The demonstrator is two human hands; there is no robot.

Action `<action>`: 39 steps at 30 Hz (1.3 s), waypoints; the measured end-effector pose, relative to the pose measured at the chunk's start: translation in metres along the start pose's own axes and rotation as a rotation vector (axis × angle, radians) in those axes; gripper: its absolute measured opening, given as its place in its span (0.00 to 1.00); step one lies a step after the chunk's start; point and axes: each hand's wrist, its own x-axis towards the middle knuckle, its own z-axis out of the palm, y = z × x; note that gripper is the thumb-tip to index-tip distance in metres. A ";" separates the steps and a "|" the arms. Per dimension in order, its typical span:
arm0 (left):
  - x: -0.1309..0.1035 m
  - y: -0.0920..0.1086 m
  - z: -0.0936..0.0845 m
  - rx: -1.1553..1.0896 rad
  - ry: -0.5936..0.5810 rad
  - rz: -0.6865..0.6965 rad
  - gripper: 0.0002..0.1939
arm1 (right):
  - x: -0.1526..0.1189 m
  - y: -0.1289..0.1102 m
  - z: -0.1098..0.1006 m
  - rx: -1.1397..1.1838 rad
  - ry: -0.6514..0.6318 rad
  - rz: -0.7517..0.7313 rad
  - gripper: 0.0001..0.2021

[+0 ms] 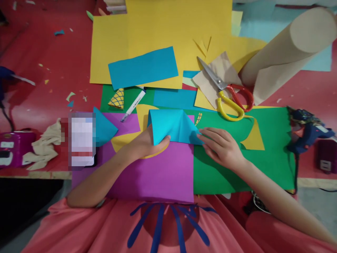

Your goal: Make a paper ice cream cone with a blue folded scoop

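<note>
A folded piece of blue paper (171,124) is between my hands, above the purple sheet (163,175) and the green sheet (237,168). My left hand (151,142) grips its left side, thumb in front and the other fingers hidden behind the paper. My right hand (221,146) pinches the paper's right corner between thumb and fingertips. A curved yellow paper piece (126,141) shows under my left hand. Close by lie a white marker (134,105) and a small yellow cone piece with blue crossed lines (117,99).
Scissors (221,84) with red and yellow handles lie at the back right, near a brown paper roll (284,45). A glue gun (308,130) rests at the right edge. To the left are a phone (83,140) and a crumpled cloth (46,147). Yellow sheets (179,24) cover the back.
</note>
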 end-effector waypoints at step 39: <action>0.012 0.023 0.064 0.771 0.204 0.383 0.22 | 0.033 0.010 0.026 0.004 -0.116 -0.099 0.18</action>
